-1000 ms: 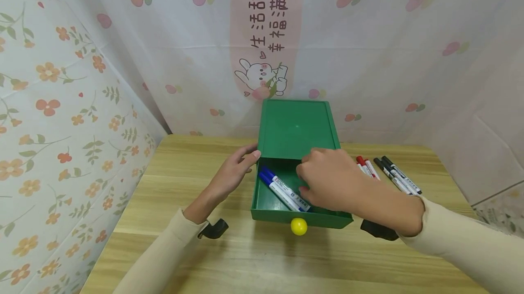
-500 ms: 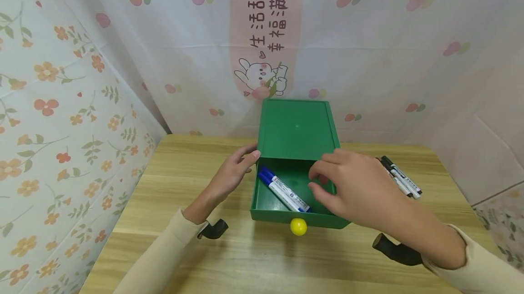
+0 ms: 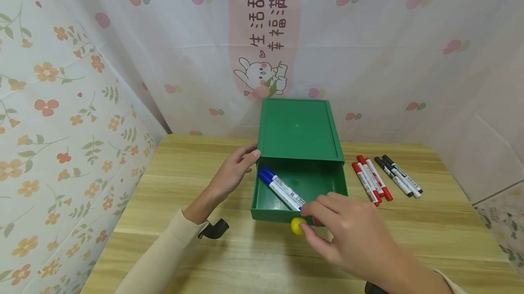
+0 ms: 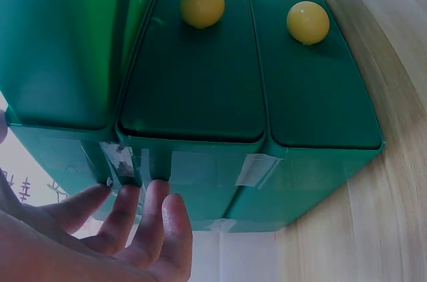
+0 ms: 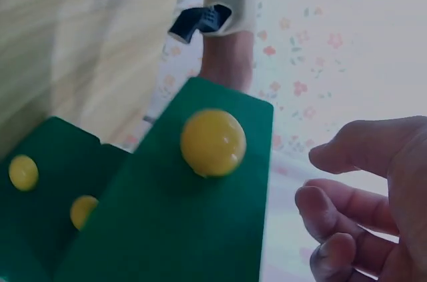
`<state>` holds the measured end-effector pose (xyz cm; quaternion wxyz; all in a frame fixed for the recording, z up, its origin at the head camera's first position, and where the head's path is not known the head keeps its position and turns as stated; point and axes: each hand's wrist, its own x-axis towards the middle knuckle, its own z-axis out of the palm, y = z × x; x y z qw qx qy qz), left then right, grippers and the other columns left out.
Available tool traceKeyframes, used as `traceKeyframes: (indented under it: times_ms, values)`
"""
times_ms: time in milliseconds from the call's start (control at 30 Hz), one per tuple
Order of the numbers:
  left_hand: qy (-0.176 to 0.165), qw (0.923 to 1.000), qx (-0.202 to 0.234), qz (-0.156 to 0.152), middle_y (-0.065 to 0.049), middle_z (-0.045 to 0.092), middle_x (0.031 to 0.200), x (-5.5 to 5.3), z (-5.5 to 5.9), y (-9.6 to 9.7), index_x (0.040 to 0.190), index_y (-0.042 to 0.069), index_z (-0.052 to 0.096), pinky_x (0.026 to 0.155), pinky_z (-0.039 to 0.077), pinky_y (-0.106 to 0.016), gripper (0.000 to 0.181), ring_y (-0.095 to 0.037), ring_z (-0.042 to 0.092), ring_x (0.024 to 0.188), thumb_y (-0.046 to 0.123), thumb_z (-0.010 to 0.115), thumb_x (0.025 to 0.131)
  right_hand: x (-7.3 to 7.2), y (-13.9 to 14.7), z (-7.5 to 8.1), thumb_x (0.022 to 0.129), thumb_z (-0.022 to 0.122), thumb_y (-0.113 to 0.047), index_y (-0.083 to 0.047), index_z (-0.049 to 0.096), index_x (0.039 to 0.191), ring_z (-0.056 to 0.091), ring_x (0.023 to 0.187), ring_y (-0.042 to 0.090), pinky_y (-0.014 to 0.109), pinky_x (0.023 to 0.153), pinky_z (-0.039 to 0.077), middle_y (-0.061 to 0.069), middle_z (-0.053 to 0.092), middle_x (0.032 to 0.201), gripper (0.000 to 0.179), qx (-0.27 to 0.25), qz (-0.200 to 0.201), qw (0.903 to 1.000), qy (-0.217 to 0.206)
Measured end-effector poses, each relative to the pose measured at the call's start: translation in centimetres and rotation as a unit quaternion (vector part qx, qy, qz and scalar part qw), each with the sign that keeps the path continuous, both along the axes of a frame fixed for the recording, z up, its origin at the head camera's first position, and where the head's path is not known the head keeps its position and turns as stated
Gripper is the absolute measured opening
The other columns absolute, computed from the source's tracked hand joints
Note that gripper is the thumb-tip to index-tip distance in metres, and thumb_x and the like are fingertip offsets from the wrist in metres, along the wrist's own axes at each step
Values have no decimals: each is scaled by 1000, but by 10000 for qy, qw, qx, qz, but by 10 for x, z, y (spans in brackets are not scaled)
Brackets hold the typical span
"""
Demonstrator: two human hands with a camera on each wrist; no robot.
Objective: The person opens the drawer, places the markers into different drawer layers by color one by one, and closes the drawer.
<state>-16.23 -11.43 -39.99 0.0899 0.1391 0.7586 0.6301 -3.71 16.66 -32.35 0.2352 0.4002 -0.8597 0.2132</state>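
Observation:
A green drawer cabinet (image 3: 299,128) stands on the table with its top drawer (image 3: 321,182) pulled out. Blue-capped white markers (image 3: 282,190) lie slantwise at the left of that drawer. My left hand (image 3: 229,175) rests against the cabinet's left side; in the left wrist view its extended fingers (image 4: 177,232) touch the taped side. At the drawer front is my right hand (image 3: 356,235), thumb and fingers apart, near the round yellow knob (image 3: 298,226). The right wrist view shows a gap between the right fingers (image 5: 317,209) and the knob, with nothing held.
Right of the cabinet lie red markers (image 3: 370,178) and black markers (image 3: 398,175) on the wooden table (image 3: 196,157). Lower drawers with yellow knobs (image 4: 308,23) are pushed in. A printed curtain (image 3: 368,57) hangs behind.
My right hand has drawn back from above the drawer's inside, first to the right, then down toward the front knob. My left hand stays in place. The blue markers remain in the drawer.

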Motion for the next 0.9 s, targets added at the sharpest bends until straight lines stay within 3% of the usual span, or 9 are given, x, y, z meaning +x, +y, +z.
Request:
traceKeyframes:
  times_ms: [33, 133, 233, 433, 667, 900]
  values:
    - [3, 10000, 8, -6, -20, 47, 168, 0, 0, 0, 166, 1, 44, 120, 45, -60, 61, -42, 52, 149, 37, 52, 117, 2, 0, -3, 96, 81, -28, -19, 77, 93, 58, 69, -1, 13, 56, 48, -14, 69, 83, 10, -34, 9, 10000, 19]
    - [-9, 10000, 27, -5, -20, 48, 167, 1, 1, 1, 166, 1, 44, 120, 45, -60, 61, -42, 52, 149, 37, 52, 117, 6, 0, -11, 111, 61, -41, -21, 75, 91, 55, 67, -2, 10, 56, 44, -15, 66, 80, 31, -65, -40, 10000, -42]
    - [-25, 10000, 30, 17, -19, 48, 166, 1, 2, 1, 165, 1, 45, 120, 45, -61, 60, -41, 52, 149, 37, 52, 117, 9, 0, -17, 114, 41, -53, -23, 74, 89, 51, 66, -4, 9, 55, 42, -17, 63, 77, 51, 28, -162, 9998, -111]
    - [12, 10000, 14, 29, -19, 48, 166, 0, 0, 1, 165, 1, 45, 119, 46, -61, 61, -41, 52, 149, 37, 52, 117, 12, 4, -26, 115, 38, -57, -22, 76, 88, 49, 62, -5, 11, 53, 42, -15, 66, 75, 58, 338, -455, 9984, -47]
    - [-20, 10000, -17, 62, -18, 49, 166, 0, 2, 1, 165, 2, 46, 119, 47, -59, 61, -40, 53, 148, 39, 52, 117, 14, 3, -32, 117, 34, -56, -16, 79, 88, 57, 59, 6, 18, 53, 52, -7, 72, 77, 66, 588, -603, 9952, 497]
    - [26, 10000, -10, 4, -20, 47, 167, 0, 1, 0, 165, 1, 45, 120, 45, -60, 61, -42, 52, 149, 38, 51, 117, 17, 0, -38, 117, 32, -54, -12, 79, 87, 55, 57, 10, 21, 53, 53, -3, 72, 74, 70, 653, -778, 9919, 762]
